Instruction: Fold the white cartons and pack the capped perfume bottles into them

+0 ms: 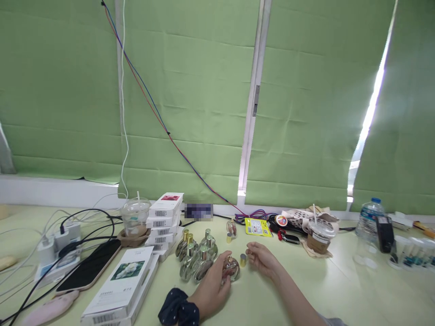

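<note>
My left hand (212,287) is closed around a clear perfume bottle (233,270) with a bare gold spray neck, partly hidden by the fingers. Just right of that bottle stands a gold cap (243,260). My right hand (263,259) is beside the cap, its fingers loosely curled and slightly apart, with nothing visible between them. Several capped perfume bottles (203,260) are grouped left of my left hand, with gold and pale greenish tops. Farther back, another perfume bottle (232,228) has a gold cap (229,237) in front of it.
White boxes (165,222) are stacked at left, with flat boxes (118,285) nearer me. A phone (91,266), cables and a power strip (56,253) lie farther left. At right are an iced drink cup (319,236), car key (291,238), yellow packet (257,227) and water bottle (371,215).
</note>
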Available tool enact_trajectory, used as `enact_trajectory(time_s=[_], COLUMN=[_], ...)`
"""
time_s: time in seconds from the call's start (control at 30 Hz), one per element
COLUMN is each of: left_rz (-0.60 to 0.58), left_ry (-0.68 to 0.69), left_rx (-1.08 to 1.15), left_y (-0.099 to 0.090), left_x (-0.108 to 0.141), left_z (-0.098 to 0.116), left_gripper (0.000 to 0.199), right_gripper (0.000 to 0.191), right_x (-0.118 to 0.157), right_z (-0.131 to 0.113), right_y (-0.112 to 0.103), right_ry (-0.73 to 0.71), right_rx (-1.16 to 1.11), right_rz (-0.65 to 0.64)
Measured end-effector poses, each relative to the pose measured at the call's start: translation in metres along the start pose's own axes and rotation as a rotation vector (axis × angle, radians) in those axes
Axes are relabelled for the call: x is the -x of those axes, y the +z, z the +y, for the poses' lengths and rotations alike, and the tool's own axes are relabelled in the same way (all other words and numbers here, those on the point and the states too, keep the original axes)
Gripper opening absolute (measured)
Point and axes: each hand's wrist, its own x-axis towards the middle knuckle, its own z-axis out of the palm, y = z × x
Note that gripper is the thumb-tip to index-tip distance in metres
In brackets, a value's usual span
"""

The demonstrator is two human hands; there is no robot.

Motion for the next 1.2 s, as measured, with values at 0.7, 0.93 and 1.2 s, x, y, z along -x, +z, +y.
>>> enact_trajectory(time_s=[0.7, 0.93, 1.2], left_rz=[0.010, 0.011, 0.012], left_ry=[0.059, 0.074, 0.085], left_rx=[0.144, 0.158, 0.151], left_y=[-0.002, 0.000, -0.002], left_x=[-0.003, -0.002, -0.002], left_z=[0.008, 0.005, 0.006], left_gripper=[0.062, 0.056, 0.058], right_gripper=[0.037, 0.031, 0.031], right_x=[0.027, 0.032, 0.031], right_z=[-0.007, -0.008, -0.009], right_y=[0.047, 0.052, 0.049], right_ry=[-0.378, -0.402, -0.399], right_rx=[0.164, 0.273, 0.298], right_rz=[-0.212, -0.216, -0.238])
